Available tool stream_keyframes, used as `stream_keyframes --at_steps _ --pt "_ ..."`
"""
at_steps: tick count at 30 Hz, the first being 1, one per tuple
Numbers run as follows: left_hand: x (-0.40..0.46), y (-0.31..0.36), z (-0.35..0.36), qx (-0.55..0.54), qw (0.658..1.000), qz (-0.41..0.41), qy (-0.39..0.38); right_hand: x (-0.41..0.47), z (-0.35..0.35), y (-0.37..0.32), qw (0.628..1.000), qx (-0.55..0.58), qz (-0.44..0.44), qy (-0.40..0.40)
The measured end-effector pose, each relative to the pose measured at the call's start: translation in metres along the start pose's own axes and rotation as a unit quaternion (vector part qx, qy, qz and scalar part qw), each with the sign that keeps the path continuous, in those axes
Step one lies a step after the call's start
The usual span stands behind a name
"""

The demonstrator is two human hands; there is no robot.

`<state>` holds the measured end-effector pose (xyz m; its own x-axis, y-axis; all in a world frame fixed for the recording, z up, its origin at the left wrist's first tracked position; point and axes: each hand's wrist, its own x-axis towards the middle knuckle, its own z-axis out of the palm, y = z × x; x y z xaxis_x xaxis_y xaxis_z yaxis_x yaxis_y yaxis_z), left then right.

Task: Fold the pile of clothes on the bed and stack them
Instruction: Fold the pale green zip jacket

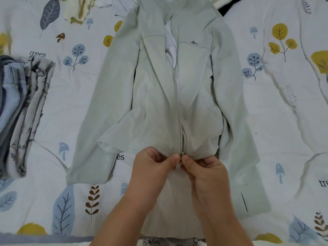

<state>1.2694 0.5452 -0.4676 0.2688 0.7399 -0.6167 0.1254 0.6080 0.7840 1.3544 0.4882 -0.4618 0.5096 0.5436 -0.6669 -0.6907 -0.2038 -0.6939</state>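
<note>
Bed with a leaf-print cover fills the view. Jacket lies face up mid-bed, collar at the far end, hem at the near end, long axis running straight away from the person. Both sleeves are splayed down and outward, one to each side. Front is closed only at the bottom; upper part gapes and shows the white lining. Folded stack sits at the left edge of the bed, well apart from the jacket. More unfolded clothes at the far edge, only partly in frame. Left hand pinches the hem just left of the zip, fingers curled under the fabric. Right hand pinches at the zip pull, thumb and forefinger closed on it or on the fabric right beside it; too small to tell which. Hands nearly touch at the centreline. Key relation: zip track runs directly away from the hands along the jacket's long axis, so closing it would likely mean the right hand drawing the pull straight away toward the collar while the left anchors the hem. Right hand is the nearer to the pull. Jacket not yet folded.
</note>
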Motion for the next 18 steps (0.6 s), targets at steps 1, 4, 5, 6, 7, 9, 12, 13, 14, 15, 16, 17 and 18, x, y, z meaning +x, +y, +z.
stream_keyframes --at_steps 1,4,5,6,7,9,12,13,14,15,16,17,18 --pt "0.001 0.000 0.000 -0.005 1.000 -0.012 -0.002 0.000 0.000 -0.001 1.000 0.012 0.015 -0.009" --pt "0.001 -0.001 0.000 -0.008 0.999 -0.038 0.006 0.003 -0.005 0.003 0.999 -0.031 0.020 0.001" --pt "0.000 0.000 0.000 -0.002 0.999 -0.037 0.008 0.003 -0.005 0.003 0.998 -0.055 0.010 0.013" --pt "0.000 -0.001 0.001 0.008 0.999 -0.031 0.008 0.004 -0.005 0.004 0.997 -0.069 0.002 0.026" --pt "0.000 -0.003 0.001 0.018 1.000 -0.024 0.008 0.004 -0.005 0.005 0.997 -0.066 0.004 0.034" --pt "-0.003 -0.006 0.004 0.025 0.999 -0.020 0.015 0.005 -0.005 0.008 0.998 -0.045 0.034 0.027" --pt "-0.010 -0.011 0.008 -0.034 0.997 -0.064 0.023 0.004 -0.003 0.011 0.985 -0.152 0.084 -0.009" --pt "-0.011 -0.013 0.008 -0.048 0.996 -0.077 0.022 0.002 -0.004 0.010 0.979 -0.176 0.097 -0.024" --pt "-0.011 -0.014 0.007 -0.053 0.995 -0.080 0.025 0.000 -0.005 0.008 0.977 -0.182 0.109 -0.037" --pt "-0.010 -0.015 0.005 -0.056 0.995 -0.077 0.029 -0.002 -0.006 0.005 0.975 -0.182 0.116 -0.043" --pt "-0.008 -0.015 0.005 -0.056 0.995 -0.071 0.035 -0.004 -0.008 0.002 0.975 -0.186 0.116 -0.039" --pt "-0.008 -0.015 0.004 -0.054 0.996 -0.065 0.044 -0.007 -0.010 -0.002 0.974 -0.199 0.106 -0.024" --pt "-0.007 -0.014 0.004 -0.049 0.996 -0.059 0.048 -0.009 -0.012 -0.005 0.971 -0.227 0.080 -0.007"
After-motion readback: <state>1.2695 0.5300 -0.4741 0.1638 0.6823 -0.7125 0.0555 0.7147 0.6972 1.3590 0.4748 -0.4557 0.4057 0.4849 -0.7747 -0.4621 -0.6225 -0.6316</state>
